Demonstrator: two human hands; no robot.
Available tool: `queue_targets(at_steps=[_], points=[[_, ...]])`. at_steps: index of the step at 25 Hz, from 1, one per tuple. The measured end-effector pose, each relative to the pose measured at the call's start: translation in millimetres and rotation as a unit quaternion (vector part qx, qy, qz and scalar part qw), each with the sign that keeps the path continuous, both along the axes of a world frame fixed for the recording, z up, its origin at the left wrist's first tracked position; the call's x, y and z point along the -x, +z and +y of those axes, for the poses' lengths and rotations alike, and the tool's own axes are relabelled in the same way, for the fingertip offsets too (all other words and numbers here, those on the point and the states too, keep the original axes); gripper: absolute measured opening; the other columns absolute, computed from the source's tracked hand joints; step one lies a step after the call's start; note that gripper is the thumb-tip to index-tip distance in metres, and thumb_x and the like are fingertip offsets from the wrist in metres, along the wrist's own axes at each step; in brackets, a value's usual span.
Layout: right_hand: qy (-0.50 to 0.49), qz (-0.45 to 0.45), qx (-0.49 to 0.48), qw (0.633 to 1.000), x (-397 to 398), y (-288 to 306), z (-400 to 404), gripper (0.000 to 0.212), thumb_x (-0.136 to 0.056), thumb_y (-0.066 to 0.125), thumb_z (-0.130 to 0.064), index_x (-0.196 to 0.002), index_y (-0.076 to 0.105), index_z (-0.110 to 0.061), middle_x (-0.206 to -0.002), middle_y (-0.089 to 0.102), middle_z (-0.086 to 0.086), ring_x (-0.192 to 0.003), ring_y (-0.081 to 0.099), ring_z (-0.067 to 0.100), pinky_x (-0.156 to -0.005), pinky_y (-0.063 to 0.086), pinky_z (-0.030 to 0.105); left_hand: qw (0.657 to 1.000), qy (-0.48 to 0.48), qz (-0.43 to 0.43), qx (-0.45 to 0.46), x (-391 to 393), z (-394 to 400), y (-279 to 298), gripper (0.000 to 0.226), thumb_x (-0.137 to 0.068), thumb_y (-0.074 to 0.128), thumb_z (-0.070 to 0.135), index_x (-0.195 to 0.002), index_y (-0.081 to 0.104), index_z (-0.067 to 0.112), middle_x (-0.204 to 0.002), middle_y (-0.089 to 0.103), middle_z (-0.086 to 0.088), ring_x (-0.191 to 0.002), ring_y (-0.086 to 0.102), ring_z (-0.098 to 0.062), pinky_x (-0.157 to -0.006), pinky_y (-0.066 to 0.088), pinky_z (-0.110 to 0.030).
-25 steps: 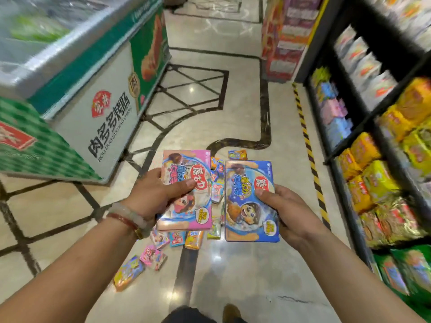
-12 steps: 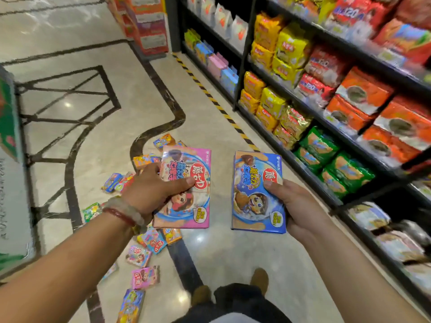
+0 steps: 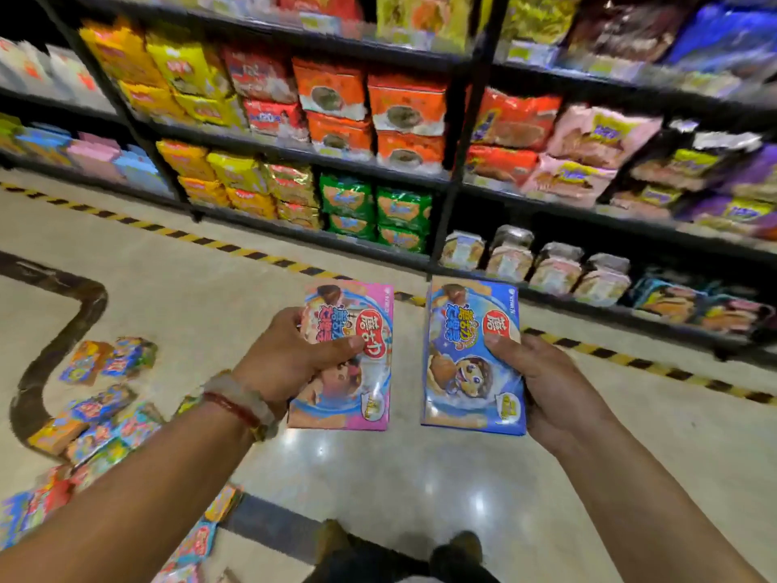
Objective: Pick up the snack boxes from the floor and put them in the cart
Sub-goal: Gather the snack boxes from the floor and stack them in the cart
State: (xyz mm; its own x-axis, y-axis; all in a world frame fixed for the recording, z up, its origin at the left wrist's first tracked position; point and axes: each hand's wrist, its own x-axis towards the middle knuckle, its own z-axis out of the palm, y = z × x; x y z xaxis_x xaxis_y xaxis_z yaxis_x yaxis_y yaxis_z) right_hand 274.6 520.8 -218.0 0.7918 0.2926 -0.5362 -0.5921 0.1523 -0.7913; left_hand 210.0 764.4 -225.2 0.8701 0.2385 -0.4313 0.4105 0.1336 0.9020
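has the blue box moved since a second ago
Yes. The blue box, in the right hand, has swung right: earlier it hung over the scattered boxes, now before the shelves.

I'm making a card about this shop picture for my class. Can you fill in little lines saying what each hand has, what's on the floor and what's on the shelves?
left hand: grips the pink snack box
right hand: grips the blue snack box
floor: small snack boxes scattered at left
shelves: packed with snack bags
cart: not in view
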Motion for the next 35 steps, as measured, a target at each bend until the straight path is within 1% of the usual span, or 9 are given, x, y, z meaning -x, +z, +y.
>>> queue_targets(at_steps=[4,12,15,19,22,24,28,32,35], points=[[-0.117,-0.011,0.020,0.993,-7,1,-115,0.018,-0.080,0.063,-0.014,-0.094,0.065,-0.003,-0.081,0.074,0.011,-0.064,0.071,0.023,-0.055,0.059,0.033,0.996,-0.080,0.031,0.011,-59,-109,-1,0.071,-0.047,0.093,0.022,-0.107,0.063,-0.001,-0.094,0.072,-0.018,-0.084,0.070,-0.035,-0.082,0.055,-0.050],[-0.317,-0.022,0.048,0.947,19,3,-308,0.031,-0.082,0.063,-0.020,-0.105,0.064,0.002,-0.095,0.072,0.019,-0.081,0.070,0.036,-0.070,0.058,0.045,0.962,-0.270,0.015,0.033,-137,-315,-2,0.066,-0.051,0.090,0.022,-0.107,0.063,0.000,-0.101,0.071,-0.019,-0.091,0.068,-0.036,-0.087,0.051,-0.057],[-0.386,-0.018,0.044,0.921,34,1,-355,0.033,-0.082,0.063,-0.019,-0.105,0.062,0.004,-0.095,0.072,0.020,-0.079,0.071,0.035,-0.065,0.060,0.041,0.937,-0.347,0.014,0.041,-160,-377,1,0.032,-0.059,0.083,0.011,-0.089,0.072,0.009,-0.095,0.073,-0.016,-0.084,0.070,-0.032,-0.086,0.052,-0.053],[-0.473,-0.004,0.037,0.880,38,-4,-402,0.034,-0.077,0.065,-0.018,-0.103,0.061,0.005,-0.091,0.073,0.020,-0.073,0.071,0.033,-0.062,0.060,0.040,0.903,-0.428,0.014,0.029,-193,-460,1,0.017,-0.074,0.074,0.001,-0.087,0.069,0.011,-0.087,0.074,-0.010,-0.074,0.071,-0.023,-0.084,0.054,-0.048],[-0.548,0.007,0.031,0.836,34,-5,-437,0.022,-0.083,0.063,-0.012,-0.098,0.063,0.004,-0.087,0.073,0.021,-0.068,0.071,0.031,-0.056,0.059,0.037,0.867,-0.495,0.025,0.042,-222,-527,-1,0.041,-0.064,0.086,0.012,-0.098,0.064,0.008,-0.092,0.074,-0.011,-0.081,0.071,-0.027,-0.082,0.054,-0.049],[-0.585,0.007,0.023,0.811,30,-1,-459,0.032,-0.076,0.065,-0.016,-0.100,0.063,0.005,-0.089,0.072,0.022,-0.068,0.071,0.031,-0.056,0.059,0.037,0.836,-0.546,0.035,0.046,-240,-569,4,0.054,-0.061,0.088,0.013,-0.106,0.060,0.007,-0.094,0.073,-0.012,-0.081,0.071,-0.027,-0.075,0.058,-0.045],[-0.657,0.003,0.019,0.754,28,8,-498,0.061,-0.057,0.081,-0.032,-0.103,0.063,0.005,-0.092,0.071,0.024,-0.068,0.071,0.032,-0.059,0.060,0.042,0.773,-0.631,0.046,0.052,-269,-647,16,0.043,-0.065,0.078,0.006,-0.105,0.060,0.007,-0.090,0.074,-0.011,-0.071,0.071,-0.022,-0.060,0.058,-0.034],[-0.727,0.010,0.010,0.687,48,7,-529,0.057,-0.060,0.077,-0.031,-0.104,0.064,0.003,-0.093,0.071,0.023,-0.069,0.071,0.033,-0.057,0.059,0.042,0.699,-0.714,0.022,0.034,-276,-720,19,0.014,-0.076,0.071,-0.002,-0.085,0.068,0.010,-0.078,0.074,-0.008,-0.063,0.071,-0.019,-0.055,0.056,-0.029],[-0.768,0.015,0.013,0.640,74,6,-555,0.045,-0.069,0.065,-0.022,-0.106,0.062,0.004,-0.093,0.072,0.023,-0.069,0.071,0.032,-0.061,0.059,0.044,0.656,-0.754,0.018,0.025,-261,-778,21,0.012,-0.071,0.077,0.000,-0.076,0.072,0.010,-0.082,0.074,-0.012,-0.068,0.071,-0.024,-0.068,0.058,-0.036]])
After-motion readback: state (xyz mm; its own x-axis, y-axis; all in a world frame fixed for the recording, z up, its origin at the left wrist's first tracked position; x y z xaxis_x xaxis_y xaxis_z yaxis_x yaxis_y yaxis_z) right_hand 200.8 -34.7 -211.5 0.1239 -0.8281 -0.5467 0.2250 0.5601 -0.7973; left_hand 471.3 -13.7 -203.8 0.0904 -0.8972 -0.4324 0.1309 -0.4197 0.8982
